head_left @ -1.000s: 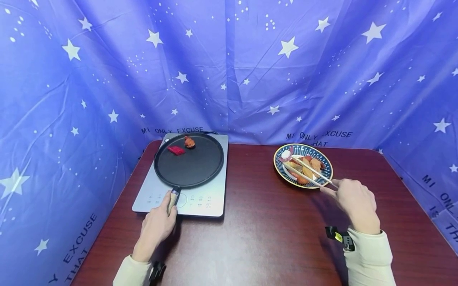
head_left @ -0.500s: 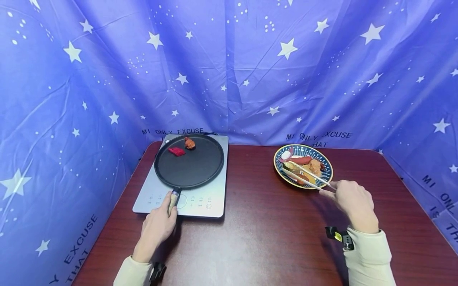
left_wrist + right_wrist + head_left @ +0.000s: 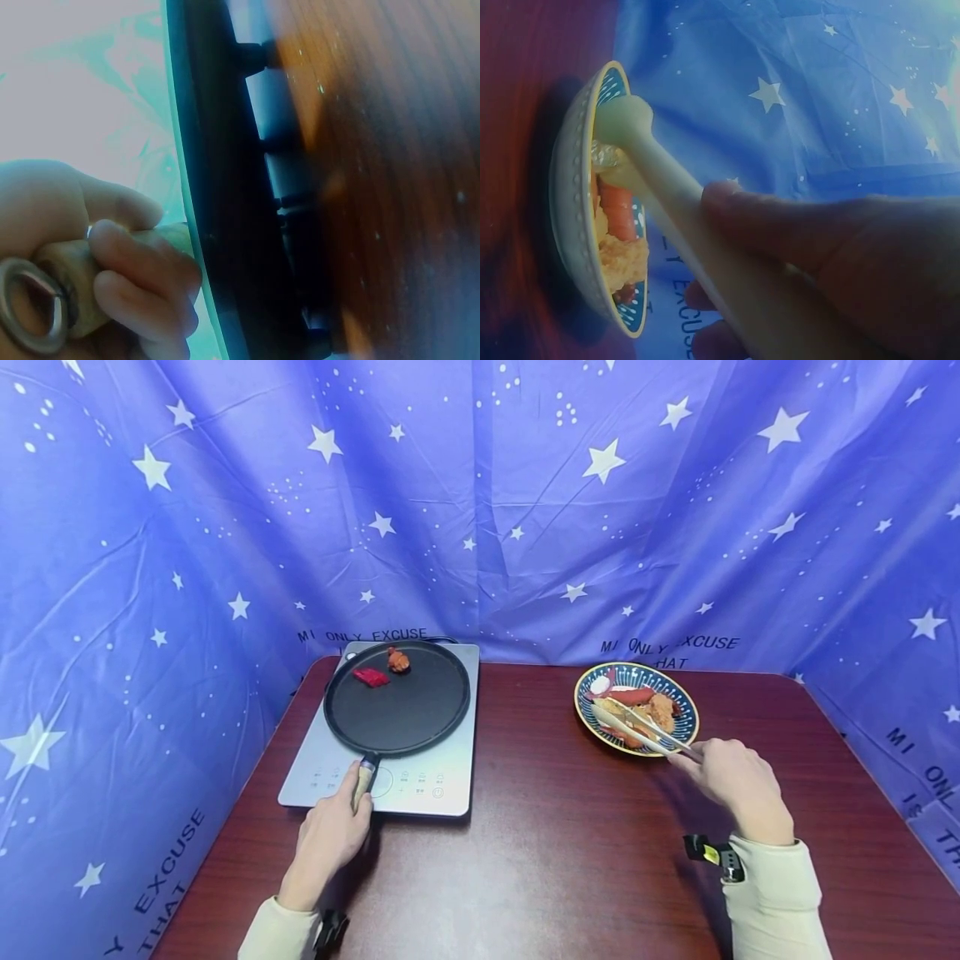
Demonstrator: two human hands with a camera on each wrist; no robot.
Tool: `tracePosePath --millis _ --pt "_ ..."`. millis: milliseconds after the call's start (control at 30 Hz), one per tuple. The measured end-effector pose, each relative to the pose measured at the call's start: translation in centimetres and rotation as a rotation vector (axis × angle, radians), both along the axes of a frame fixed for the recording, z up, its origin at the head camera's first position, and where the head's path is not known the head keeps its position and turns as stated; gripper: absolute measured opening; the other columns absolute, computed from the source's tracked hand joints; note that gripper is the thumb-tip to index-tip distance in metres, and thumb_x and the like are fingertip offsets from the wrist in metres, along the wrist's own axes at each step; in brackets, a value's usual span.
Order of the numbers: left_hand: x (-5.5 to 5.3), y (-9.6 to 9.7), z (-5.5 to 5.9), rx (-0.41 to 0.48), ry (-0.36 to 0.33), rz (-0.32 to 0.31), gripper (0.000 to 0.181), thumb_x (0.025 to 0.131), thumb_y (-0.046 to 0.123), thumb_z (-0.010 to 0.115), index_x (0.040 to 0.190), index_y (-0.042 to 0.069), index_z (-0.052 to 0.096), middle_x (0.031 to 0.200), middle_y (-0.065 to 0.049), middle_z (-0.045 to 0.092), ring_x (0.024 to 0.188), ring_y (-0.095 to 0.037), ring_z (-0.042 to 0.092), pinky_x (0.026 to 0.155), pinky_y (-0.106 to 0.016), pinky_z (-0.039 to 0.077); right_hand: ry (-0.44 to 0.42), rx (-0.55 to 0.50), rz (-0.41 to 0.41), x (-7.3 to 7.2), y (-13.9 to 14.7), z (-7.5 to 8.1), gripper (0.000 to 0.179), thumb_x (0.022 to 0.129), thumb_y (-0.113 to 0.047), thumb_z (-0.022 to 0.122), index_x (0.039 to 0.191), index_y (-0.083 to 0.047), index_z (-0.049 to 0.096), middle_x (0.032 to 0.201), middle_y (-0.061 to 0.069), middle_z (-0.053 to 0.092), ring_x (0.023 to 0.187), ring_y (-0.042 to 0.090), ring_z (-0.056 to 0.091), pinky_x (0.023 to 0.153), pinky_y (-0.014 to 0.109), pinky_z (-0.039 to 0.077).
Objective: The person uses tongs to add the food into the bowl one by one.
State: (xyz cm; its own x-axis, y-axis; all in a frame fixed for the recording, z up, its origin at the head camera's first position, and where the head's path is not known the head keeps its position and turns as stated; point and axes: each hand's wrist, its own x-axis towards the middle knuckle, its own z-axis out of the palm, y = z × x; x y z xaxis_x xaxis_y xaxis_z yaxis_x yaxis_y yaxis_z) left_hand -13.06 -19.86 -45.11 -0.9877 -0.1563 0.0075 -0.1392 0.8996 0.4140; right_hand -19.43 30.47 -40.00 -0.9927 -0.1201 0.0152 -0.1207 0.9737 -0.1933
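My left hand (image 3: 335,827) grips the wooden handle (image 3: 362,781) of a round black frying pan (image 3: 405,710); the left wrist view shows fingers curled round that handle (image 3: 79,285), with a metal ring at its end. In the pan lie a red piece (image 3: 371,677) and a brown, fried-looking piece (image 3: 398,661). My right hand (image 3: 742,785) holds pale tongs (image 3: 679,195) between thumb and fingers. Their tips reach down into a blue-patterned plate (image 3: 682,692), around a yellowish piece with a dark green edge (image 3: 607,704). A sausage (image 3: 633,696) and fried chicken (image 3: 663,710) lie beside it.
Under the pan sits a silver induction cooker (image 3: 450,777) on the dark red wooden table (image 3: 525,827). A pink-and-white piece (image 3: 600,683) lies at the plate's left. Blue star-printed curtains (image 3: 480,510) hang close behind and at both sides.
The tongs' tips have moved left and lower onto the yellowish piece, and their arms have drawn closer together. The sausage behind has come into clearer view. My left hand and the pan stay put.
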Motion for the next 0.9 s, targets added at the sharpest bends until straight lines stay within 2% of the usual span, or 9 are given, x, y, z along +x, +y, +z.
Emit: tracePosePath --millis 133,233,400,467,633,900 --pt "0.0 0.0 0.1 0.004 0.002 -0.002 0.056 0.093 0.029 0.046 0.146 0.012 0.035 0.102 -0.03 0.062 0.075 -0.043 0.062 0.063 -0.053 0.046 -0.005 -0.034 -0.017 -0.1 0.0 -0.2 0.046 0.085 -0.055 0.06 0.086 -0.01 0.072 0.081 0.025 0.064 0.069 0.044 0.06 0.054 0.055 0.043" --pt "0.1 0.1 0.1 0.008 0.0 -0.002 0.056 0.093 0.029 0.046 0.146 0.012 0.036 0.102 -0.03 0.062 0.076 -0.043 0.062 0.063 -0.053 0.046 -0.009 -0.042 -0.03 -0.1 0.0 -0.4 0.042 0.083 -0.055 0.063 0.075 -0.014 0.067 0.074 0.02 0.063 0.065 0.04 0.059 0.052 0.052 0.043" --pt "0.1 0.1 0.1 0.004 0.006 -0.001 0.056 0.093 0.028 0.046 0.146 0.012 0.036 0.102 -0.03 0.062 0.077 -0.044 0.062 0.064 -0.054 0.046 0.009 -0.03 -0.004 -0.4 0.1 -0.6 0.035 0.086 -0.046 0.063 0.079 -0.012 0.069 0.075 0.02 0.063 0.065 0.04 0.059 0.053 0.053 0.043" --pt "0.0 0.1 0.1 0.004 0.008 -0.001 0.056 0.093 0.028 0.046 0.146 0.012 0.036 0.102 -0.03 0.062 0.077 -0.044 0.062 0.063 -0.054 0.046 0.027 -0.023 0.004 -0.4 0.2 -0.6 0.033 0.088 -0.044 0.061 0.078 -0.013 0.069 0.07 0.016 0.062 0.062 0.037 0.058 0.051 0.05 0.042" --pt "0.0 0.1 0.1 0.001 0.008 0.0 0.056 0.093 0.029 0.046 0.146 0.012 0.036 0.103 -0.03 0.062 0.077 -0.044 0.061 0.063 -0.053 0.046 0.049 -0.024 0.005 -0.5 0.6 -0.4 0.039 0.091 -0.046 0.056 0.07 -0.015 0.063 0.058 0.004 0.052 0.053 0.026 0.051 0.046 0.043 0.037" --pt "0.0 0.0 0.0 0.001 0.006 0.0 0.056 0.093 0.029 0.047 0.146 0.012 0.036 0.101 -0.03 0.063 0.074 -0.042 0.061 0.062 -0.053 0.045 0.048 -0.041 0.027 -0.5 1.2 -0.4 0.04 0.092 -0.047 0.054 0.071 -0.015 0.065 0.057 0.001 0.049 0.054 0.025 0.05 0.046 0.042 0.037"
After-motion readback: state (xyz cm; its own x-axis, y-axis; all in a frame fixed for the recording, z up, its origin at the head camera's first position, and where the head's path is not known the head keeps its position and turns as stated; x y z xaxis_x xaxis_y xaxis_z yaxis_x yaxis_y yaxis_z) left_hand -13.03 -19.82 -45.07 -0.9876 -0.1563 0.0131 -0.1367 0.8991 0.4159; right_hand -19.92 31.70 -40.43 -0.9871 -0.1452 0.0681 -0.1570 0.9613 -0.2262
